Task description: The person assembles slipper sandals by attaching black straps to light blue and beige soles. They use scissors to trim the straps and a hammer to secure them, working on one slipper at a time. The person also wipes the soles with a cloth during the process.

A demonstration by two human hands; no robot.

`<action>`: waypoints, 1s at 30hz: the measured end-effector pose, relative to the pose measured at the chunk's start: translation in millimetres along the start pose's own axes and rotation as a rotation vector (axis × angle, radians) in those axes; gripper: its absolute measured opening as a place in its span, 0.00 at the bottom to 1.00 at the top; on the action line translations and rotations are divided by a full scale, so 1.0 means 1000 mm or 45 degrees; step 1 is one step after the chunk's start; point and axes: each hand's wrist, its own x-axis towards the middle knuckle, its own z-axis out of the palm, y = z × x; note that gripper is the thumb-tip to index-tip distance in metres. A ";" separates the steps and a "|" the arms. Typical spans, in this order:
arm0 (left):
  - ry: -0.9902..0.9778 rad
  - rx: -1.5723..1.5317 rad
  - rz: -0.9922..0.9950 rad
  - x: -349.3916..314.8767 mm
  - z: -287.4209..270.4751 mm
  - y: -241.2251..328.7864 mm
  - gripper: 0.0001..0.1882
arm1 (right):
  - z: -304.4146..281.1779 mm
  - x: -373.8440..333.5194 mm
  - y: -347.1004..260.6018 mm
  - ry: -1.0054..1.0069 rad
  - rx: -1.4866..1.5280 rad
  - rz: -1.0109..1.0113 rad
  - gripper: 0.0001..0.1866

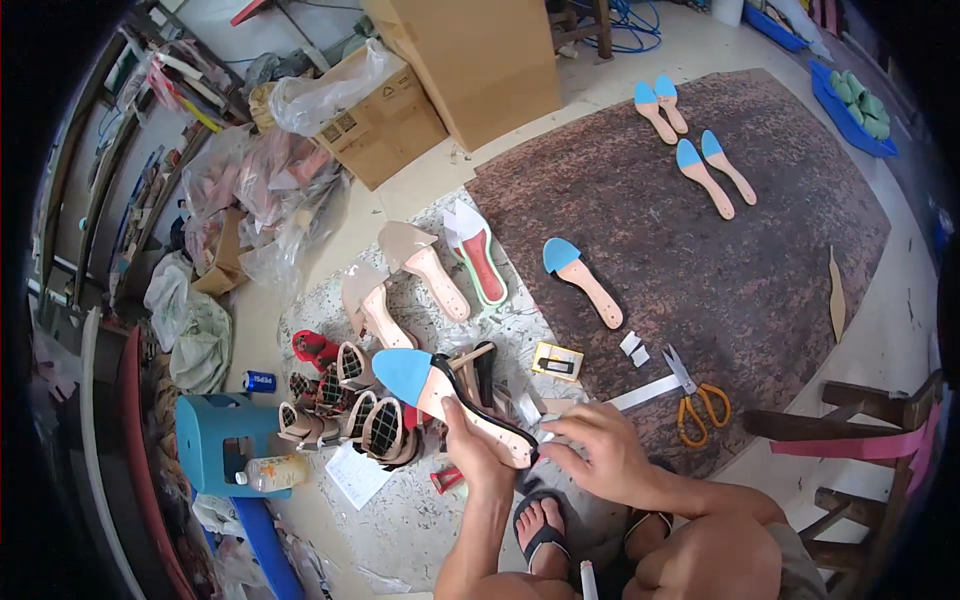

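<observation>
My left hand [470, 447] grips a shoe sole [428, 388] from beneath. Its toe end is blue, the rest pale pink with a black edge and small holes at the heel. Right at that heel, my right hand [608, 455] has its thumb and fingers bent together; what they pinch, if anything, is too small to make out. Beyond the hands, a similar blue-toed sole [588, 285] lies on the dark mat. Orange-handled scissors [695, 395] lie with blades parted beside a white strip [645, 391]. Near them is a small yellow-and-white box [557, 361].
Two pairs of blue-toed soles [705, 178] lie farther back on the mat [640, 220]. Several shoe parts [385, 425] cluster left of my hands. A blue stool [215, 440] and a bottle [272, 473] stand left, cardboard boxes [480, 60] behind, a wooden chair [850, 430] right.
</observation>
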 end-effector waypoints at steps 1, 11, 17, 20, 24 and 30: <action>-0.016 0.040 -0.008 -0.003 0.002 -0.003 0.20 | 0.002 -0.001 0.002 -0.018 0.017 0.010 0.08; -0.235 0.765 0.045 -0.027 0.016 -0.025 0.26 | -0.002 0.008 0.026 -0.018 0.210 0.234 0.10; -0.397 1.238 0.374 -0.042 0.022 -0.029 0.28 | -0.009 0.035 0.046 -0.109 0.600 0.739 0.15; -0.428 1.261 0.148 -0.046 0.015 -0.031 0.26 | -0.014 0.043 0.054 0.024 0.356 0.659 0.14; -0.424 1.188 -0.051 -0.049 0.017 -0.030 0.25 | -0.016 0.046 0.064 0.232 0.094 0.256 0.16; -0.374 0.851 -0.154 -0.050 0.012 -0.034 0.20 | -0.011 0.041 0.060 0.233 0.728 0.386 0.33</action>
